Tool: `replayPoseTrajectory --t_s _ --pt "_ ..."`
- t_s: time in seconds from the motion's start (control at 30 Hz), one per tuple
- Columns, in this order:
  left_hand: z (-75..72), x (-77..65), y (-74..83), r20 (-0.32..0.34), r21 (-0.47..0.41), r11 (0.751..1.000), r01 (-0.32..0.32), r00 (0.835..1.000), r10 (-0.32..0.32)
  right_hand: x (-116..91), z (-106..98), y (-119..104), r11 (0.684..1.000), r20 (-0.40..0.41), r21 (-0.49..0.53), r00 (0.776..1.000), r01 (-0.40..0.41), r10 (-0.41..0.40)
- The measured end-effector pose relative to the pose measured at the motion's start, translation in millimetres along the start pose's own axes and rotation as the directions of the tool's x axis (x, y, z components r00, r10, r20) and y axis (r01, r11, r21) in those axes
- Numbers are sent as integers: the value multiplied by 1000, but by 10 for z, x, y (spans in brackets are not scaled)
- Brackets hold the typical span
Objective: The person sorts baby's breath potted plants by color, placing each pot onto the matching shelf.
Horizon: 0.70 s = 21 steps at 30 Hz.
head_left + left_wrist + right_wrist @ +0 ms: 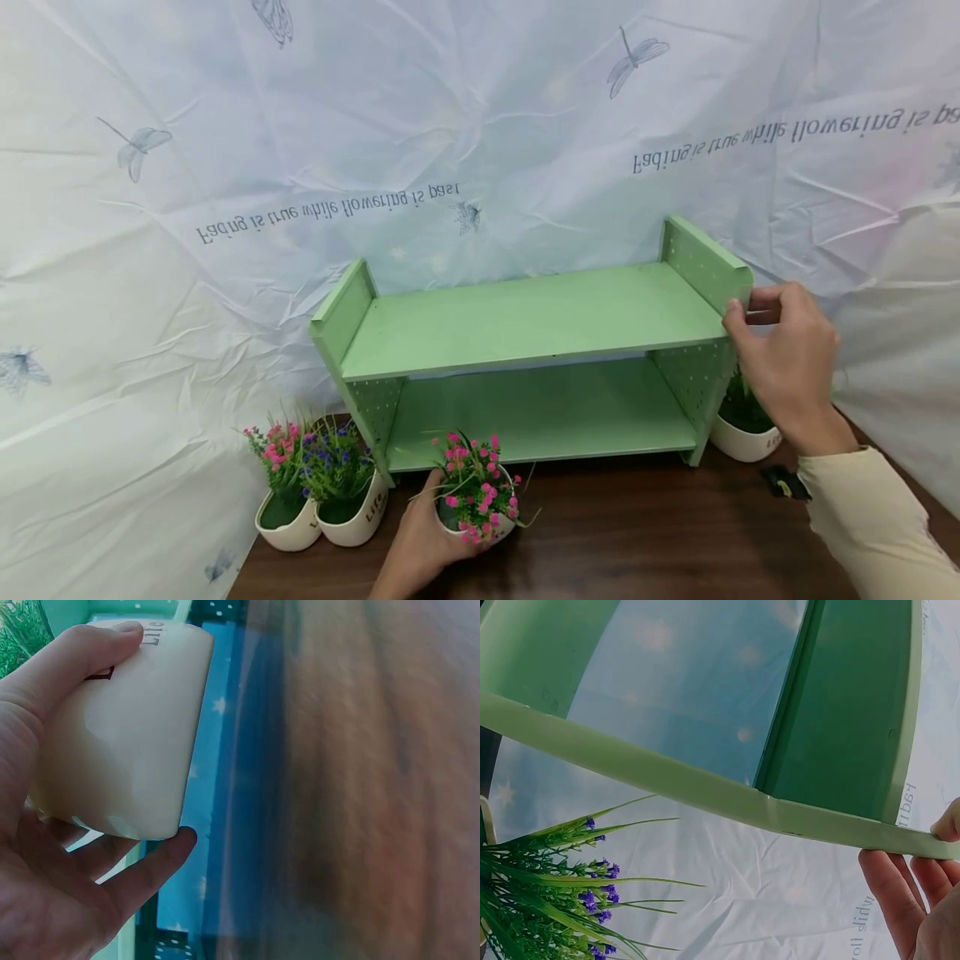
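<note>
A white pot of pink artificial flowers is held in my left hand, in front of the lower shelf. In the left wrist view my thumb lies on the side of the white pot, by its lettering, with the other fingers curled below. Behind it stands a green two-tier shelf on the brown table. My right hand pinches the front edge of the shelf's right side panel, thumb on one face and fingers on the other, as the right wrist view also shows.
Left of the shelf stand two white pots, one with pink flowers and one with purple flowers. Another white pot stands at the right, partly behind my right arm. A printed cloth hangs behind the shelf.
</note>
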State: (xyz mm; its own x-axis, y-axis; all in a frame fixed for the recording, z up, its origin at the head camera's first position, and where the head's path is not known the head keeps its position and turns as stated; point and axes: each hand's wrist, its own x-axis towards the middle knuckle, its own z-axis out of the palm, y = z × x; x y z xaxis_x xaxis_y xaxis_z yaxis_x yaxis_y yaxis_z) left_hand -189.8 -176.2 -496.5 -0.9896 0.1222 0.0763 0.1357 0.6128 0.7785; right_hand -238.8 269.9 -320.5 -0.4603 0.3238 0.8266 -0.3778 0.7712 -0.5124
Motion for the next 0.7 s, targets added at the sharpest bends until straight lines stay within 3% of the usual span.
replayPoseTrajectory --t_s 0.33,0.7 --pt "54 93 137 -7 -86 990 -112 994 112 -23 1 31 1000 -13 -6 1000 14 -14" --pt "184 238 353 -12 -123 981 -147 989 147 -25 17 11 999 -5 -14 1000 29 -29"
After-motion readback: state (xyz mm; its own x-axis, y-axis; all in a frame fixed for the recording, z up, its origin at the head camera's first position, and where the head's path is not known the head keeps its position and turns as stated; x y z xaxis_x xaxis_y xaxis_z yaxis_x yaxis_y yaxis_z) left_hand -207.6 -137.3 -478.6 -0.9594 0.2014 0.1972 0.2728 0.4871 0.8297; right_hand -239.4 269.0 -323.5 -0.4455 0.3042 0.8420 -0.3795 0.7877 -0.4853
